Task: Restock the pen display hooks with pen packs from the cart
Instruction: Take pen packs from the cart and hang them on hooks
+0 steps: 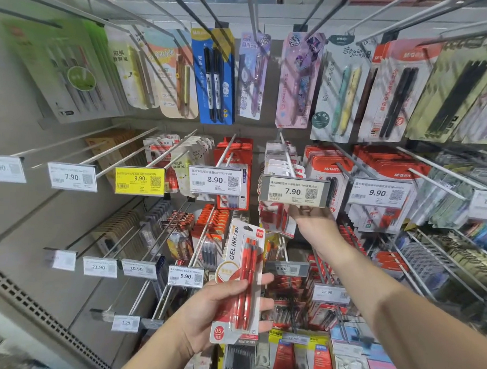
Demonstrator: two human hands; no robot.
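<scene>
Stationery fills the display wall (71,219) in front of you, with rows of metal hooks carrying carded pens and a price tag at the tip of each hook. Your left hand (214,311) grips a red gel ink pen pack (241,279), thumb across its front and fingers curled behind its right edge; the pack stands nearly upright, tilted slightly right, in front of the lower rows near the wall's bottom edge. Your right hand (312,217) reaches up to the middle row and touches the underside of the grey 7.90 price tag (294,192); its fingers are hidden behind the tag, so you cannot tell whether they are curled or straight. That tag sits on a hook (287,154) holding white and red packs (280,166), just right of the 8.90 tag (215,180). Along the top row hangs a blue marker pack (214,76).
</scene>
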